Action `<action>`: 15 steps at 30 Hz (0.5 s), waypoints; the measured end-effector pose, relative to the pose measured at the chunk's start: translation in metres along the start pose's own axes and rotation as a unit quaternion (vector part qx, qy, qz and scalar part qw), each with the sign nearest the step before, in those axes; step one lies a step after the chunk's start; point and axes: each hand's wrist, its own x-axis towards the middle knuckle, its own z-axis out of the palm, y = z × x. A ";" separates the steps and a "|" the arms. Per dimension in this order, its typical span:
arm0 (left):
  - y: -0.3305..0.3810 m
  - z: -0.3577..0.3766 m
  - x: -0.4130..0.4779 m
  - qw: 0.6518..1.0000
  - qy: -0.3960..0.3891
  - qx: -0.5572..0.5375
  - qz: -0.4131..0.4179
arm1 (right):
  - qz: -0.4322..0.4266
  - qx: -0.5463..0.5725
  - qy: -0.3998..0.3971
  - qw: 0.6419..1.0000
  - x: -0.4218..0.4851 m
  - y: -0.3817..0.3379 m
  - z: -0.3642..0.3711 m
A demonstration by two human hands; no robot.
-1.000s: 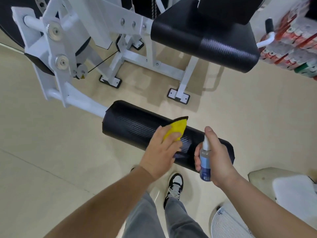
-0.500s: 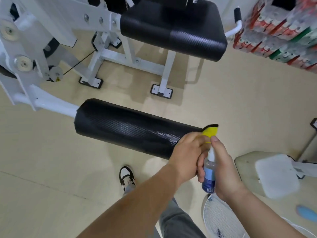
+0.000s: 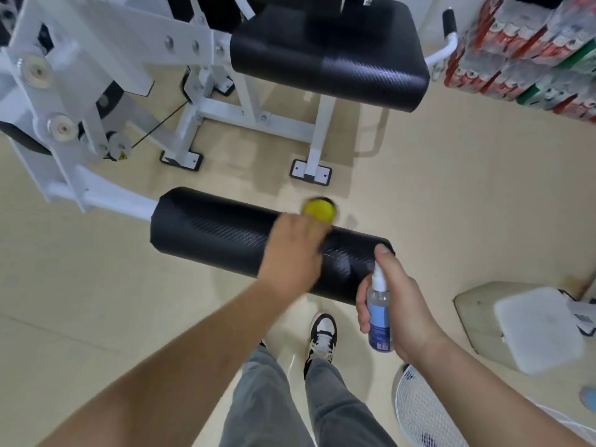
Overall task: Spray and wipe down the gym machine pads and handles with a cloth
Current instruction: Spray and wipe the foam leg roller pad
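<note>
A black cylindrical roller pad (image 3: 219, 233) juts out from the white machine frame (image 3: 80, 91) across the middle of the view. My left hand (image 3: 293, 250) lies blurred on top of the pad and holds a yellow cloth (image 3: 319, 211) against it; the cloth sticks out past my fingers at the pad's far side. My right hand (image 3: 400, 304) grips a small clear spray bottle with a blue label (image 3: 379, 314) upright near the pad's right end, index finger on the nozzle. A black seat pad (image 3: 329, 50) stands behind.
White frame feet (image 3: 310, 171) rest on the beige floor under the seat. Stacked packs of cans (image 3: 529, 50) fill the upper right. A white fan grille (image 3: 425, 411) and a beige base with a white block (image 3: 535, 327) lie at the lower right. My shoe (image 3: 322, 337) is below the pad.
My left hand has slid the yellow cloth from the pad's right end back leftward toward its middle. The spray bottle stays in my right hand, now apart from the left hand.
</note>
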 end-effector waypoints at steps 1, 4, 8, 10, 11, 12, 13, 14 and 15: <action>0.006 0.008 -0.026 0.996 0.007 -0.019 0.086 | 0.005 0.004 0.001 1.000 -0.001 0.003 0.003; -0.055 0.009 -0.069 0.987 0.042 0.013 0.152 | 0.013 0.006 -0.013 1.000 0.001 0.005 0.020; -0.157 -0.014 -0.071 0.996 0.085 0.016 -0.025 | 0.018 -0.002 -0.027 0.999 0.006 0.004 0.037; -0.170 -0.023 -0.053 0.991 0.098 0.002 -0.093 | 0.018 -0.014 -0.028 0.999 0.010 0.002 0.048; -0.169 -0.025 -0.039 0.988 0.101 -0.008 -0.119 | 0.015 -0.025 -0.033 0.999 0.013 0.001 0.054; -0.166 -0.026 -0.023 0.985 0.097 -0.014 -0.144 | 0.009 -0.037 -0.040 0.999 0.016 0.000 0.061; -0.162 -0.030 -0.004 0.982 0.090 -0.021 -0.167 | 0.002 -0.050 -0.047 0.998 0.020 -0.002 0.068; -0.160 -0.034 0.015 0.978 0.076 -0.036 -0.189 | -0.004 -0.061 -0.055 0.997 0.024 -0.004 0.076; -0.159 -0.039 0.031 0.976 0.063 -0.060 -0.198 | -0.008 -0.070 -0.061 0.996 0.029 -0.006 0.085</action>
